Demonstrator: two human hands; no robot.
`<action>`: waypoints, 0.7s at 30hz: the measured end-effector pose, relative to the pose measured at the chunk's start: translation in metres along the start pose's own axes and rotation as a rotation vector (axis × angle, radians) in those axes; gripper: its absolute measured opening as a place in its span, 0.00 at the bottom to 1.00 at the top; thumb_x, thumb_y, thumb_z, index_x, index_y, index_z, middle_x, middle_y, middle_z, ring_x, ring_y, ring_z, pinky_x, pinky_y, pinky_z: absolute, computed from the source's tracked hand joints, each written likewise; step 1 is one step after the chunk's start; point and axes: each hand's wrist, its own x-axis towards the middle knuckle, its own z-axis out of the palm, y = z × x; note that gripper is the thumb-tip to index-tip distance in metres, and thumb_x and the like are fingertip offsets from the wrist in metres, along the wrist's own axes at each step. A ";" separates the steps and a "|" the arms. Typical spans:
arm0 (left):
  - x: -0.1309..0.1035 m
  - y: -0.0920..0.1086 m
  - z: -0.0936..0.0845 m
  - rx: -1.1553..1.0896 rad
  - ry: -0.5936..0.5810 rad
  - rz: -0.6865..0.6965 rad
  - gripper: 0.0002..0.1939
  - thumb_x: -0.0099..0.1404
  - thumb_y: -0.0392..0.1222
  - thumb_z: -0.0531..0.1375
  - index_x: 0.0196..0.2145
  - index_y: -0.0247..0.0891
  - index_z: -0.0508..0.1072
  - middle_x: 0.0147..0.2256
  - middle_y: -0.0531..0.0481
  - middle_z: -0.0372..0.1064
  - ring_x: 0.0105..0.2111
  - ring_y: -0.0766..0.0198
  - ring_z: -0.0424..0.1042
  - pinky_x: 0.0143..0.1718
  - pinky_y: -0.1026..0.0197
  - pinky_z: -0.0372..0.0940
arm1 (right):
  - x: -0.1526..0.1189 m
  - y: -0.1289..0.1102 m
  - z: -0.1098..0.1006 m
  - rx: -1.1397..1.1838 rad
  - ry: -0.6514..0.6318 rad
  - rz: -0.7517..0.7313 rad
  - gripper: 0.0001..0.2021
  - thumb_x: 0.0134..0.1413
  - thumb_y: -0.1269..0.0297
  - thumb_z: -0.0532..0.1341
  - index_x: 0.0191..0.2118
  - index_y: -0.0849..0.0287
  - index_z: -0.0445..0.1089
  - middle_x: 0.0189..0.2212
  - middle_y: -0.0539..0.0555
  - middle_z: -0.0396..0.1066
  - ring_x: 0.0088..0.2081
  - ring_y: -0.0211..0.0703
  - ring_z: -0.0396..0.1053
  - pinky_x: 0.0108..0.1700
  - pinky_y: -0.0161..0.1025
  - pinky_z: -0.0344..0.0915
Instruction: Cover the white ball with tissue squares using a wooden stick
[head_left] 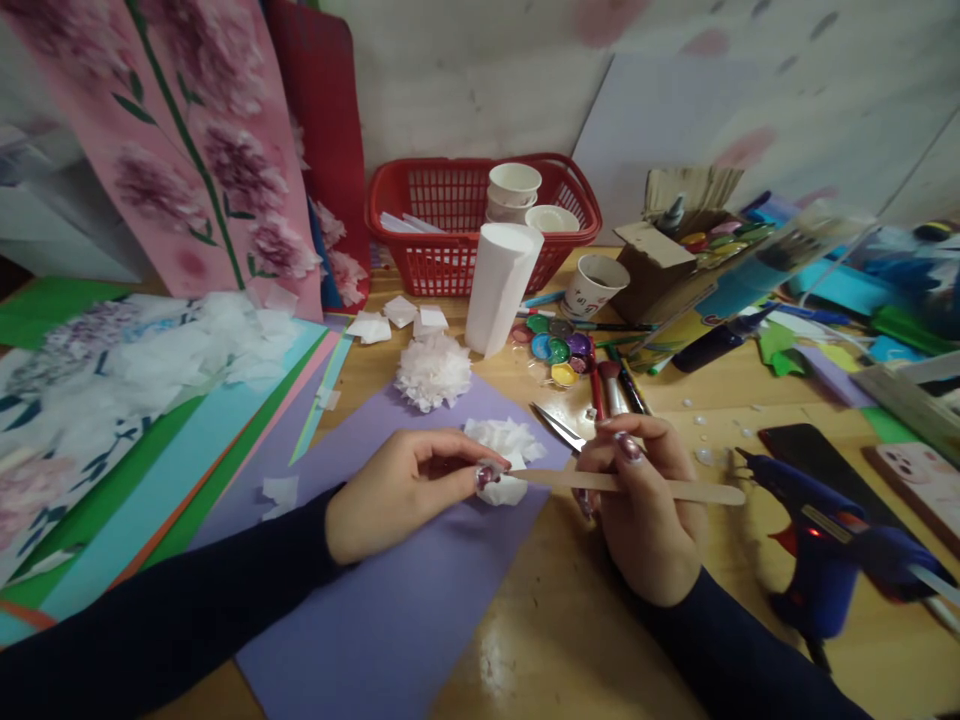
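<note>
Grasping wooden stick in right hand, long axis nine-to-three o'clock; pinching at nine-o'clock tip with left hand, contents unclear. Nearer left hand, toward two o'clock: tissue-paper flower.

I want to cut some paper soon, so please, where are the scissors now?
In the head view, the scissors lie right of centre on the table, just beside the right hand, which partly hides them.

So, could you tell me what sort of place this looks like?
Probably a craft table, judging by the blue glue gun, the paint pots and the coloured paper.
</note>
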 end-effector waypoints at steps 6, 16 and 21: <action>0.003 0.012 -0.015 0.058 0.190 0.109 0.08 0.56 0.38 0.63 0.35 0.36 0.76 0.35 0.51 0.79 0.36 0.65 0.77 0.41 0.65 0.71 | 0.007 0.004 -0.005 -0.105 0.066 -0.058 0.04 0.61 0.65 0.57 0.40 0.57 0.65 0.17 0.44 0.65 0.16 0.33 0.60 0.18 0.32 0.56; 0.017 0.024 -0.013 0.380 0.130 0.206 0.07 0.57 0.38 0.62 0.34 0.40 0.80 0.34 0.52 0.78 0.35 0.64 0.75 0.38 0.64 0.68 | 0.011 0.017 -0.006 -0.232 0.027 -0.033 0.06 0.63 0.60 0.56 0.41 0.56 0.63 0.19 0.43 0.64 0.18 0.33 0.61 0.20 0.32 0.59; 0.031 0.014 -0.011 0.519 0.045 0.200 0.09 0.59 0.37 0.61 0.36 0.40 0.81 0.34 0.50 0.77 0.35 0.62 0.73 0.37 0.61 0.65 | 0.012 0.018 -0.007 -0.291 0.030 -0.006 0.06 0.63 0.60 0.55 0.41 0.56 0.62 0.19 0.43 0.64 0.18 0.33 0.61 0.21 0.32 0.59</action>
